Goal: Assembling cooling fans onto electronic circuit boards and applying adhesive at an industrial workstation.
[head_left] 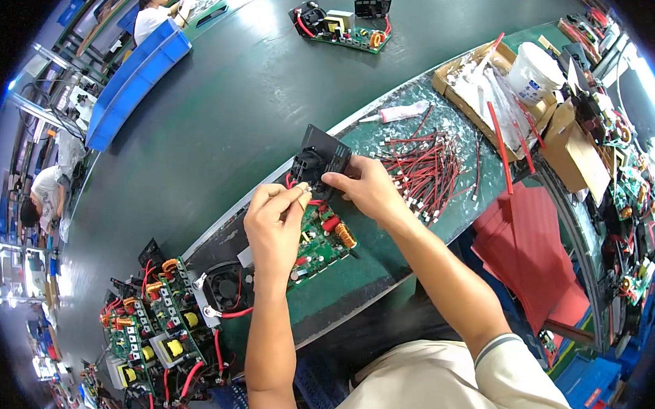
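**Black panel in the right hand, left fingertips working close beside its wires**

Head view: just above the middle, the right hand [369, 188] grips a black panel [330, 149] at its 4 o'clock edge, thumb on the near face and fingers behind. The panel stands tilted at the table's edge. At its 7 o'clock, the left hand [273, 220] has thumb and fingertips drawn narrowly together beside red wires [316, 202]; whatever sits between them is too small and covered for me to tell.

The green circuit board [314, 244] lies at 6 o'clock from the panel, partly behind the left hand. A tube [403, 113] lies at 2 o'clock, a heap of red-and-black leads [427, 169] at 3 o'clock, and stacked board assemblies [150, 328] well apart toward 7 o'clock.

The likeliest trouble is strain: should the right hand tip the panel too far, the short wires could pull at their joints. A slack right grip could drop the panel onto board components. The crowded left fingertips might also slip, since the space there looks tight.
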### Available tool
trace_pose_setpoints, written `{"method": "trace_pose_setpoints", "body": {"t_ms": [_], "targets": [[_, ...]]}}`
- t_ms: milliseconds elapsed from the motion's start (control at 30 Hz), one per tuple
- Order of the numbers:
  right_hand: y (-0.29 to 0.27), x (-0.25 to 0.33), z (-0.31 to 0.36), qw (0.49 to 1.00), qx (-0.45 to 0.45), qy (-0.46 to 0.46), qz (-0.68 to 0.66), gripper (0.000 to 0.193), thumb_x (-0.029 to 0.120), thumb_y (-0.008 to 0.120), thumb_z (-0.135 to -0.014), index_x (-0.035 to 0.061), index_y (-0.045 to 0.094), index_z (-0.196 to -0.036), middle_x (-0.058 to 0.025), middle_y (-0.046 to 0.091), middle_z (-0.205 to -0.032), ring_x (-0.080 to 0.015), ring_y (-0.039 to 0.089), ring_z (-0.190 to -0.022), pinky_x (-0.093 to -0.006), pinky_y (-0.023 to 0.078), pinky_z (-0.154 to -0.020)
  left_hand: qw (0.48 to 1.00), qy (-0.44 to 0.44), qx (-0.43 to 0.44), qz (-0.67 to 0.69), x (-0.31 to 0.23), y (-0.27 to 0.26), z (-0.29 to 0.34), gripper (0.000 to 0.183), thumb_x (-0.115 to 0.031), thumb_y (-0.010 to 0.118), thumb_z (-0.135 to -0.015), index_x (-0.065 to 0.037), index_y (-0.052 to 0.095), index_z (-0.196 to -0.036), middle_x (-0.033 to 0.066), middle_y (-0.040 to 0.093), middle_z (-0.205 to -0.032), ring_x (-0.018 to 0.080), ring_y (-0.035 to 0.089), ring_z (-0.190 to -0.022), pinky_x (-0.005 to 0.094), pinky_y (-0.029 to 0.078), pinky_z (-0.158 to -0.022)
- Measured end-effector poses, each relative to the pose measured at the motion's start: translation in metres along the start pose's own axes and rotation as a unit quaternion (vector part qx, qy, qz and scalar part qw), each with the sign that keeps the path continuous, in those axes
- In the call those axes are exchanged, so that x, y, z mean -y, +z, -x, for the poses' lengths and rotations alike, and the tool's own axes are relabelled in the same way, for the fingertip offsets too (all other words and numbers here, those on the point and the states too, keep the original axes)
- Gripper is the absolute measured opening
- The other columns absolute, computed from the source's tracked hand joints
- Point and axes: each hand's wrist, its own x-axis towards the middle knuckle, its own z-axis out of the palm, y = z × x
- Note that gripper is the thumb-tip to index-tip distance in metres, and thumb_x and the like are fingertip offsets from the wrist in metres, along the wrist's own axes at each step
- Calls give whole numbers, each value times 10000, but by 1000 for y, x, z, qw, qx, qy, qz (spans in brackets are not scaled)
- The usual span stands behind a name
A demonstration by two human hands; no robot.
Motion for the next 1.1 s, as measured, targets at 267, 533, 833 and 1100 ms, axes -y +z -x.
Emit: {"method": "trace_pose_setpoints", "body": {"t_ms": [267, 533, 833, 1100], "targets": [[13, 2, 23, 995, -9, -97, 35, 200, 86, 676, -902, -38, 664, -1058, -80, 687, -772, -71, 603, -719, -288, 513, -673, 1000, -9, -7, -26, 10, 5, 3, 194, 34, 739, -801, -17, 753, -987, 71, 606, -820, 162, 602, -658, 298, 477, -595], [10, 1, 36, 963, -47, -246, 96, 279, 13, 686, -874, -35, 658, -1148, -171, 692, -861, -229, 680, -729, -320, 529, -675, 1000, -3, 13, -10, 5, 7, 2, 197, 65, 705, -804, -9, 748, -981, 84, 620, -816, 176, 622, -653, 296, 485, -586], [7, 2, 36, 955, -62, -271, 100, 311, 6, 690, -854, -23, 665, -1163, -189, 710, -980, -315, 699, -867, -359, 540, -776, 1000, -18, 18, -16, 3, 5, 3, 226, 74, 713, -788, -20, 751, -989, 81, 606, -798, 167, 587, -646, 297, 452, -567], [9, 0, 40, 944, -56, -303, 122, 337, -23, 691, -837, -21, 664, -1172, -191, 710, -1006, -331, 695, -897, -367, 544, -814, 999, 22, 9, -24, 4, 6, 3, 170, 97, 685, -789, 9, 723, -930, 91, 601, -789, 195, 587, -639, 312, 451, -567]]}}
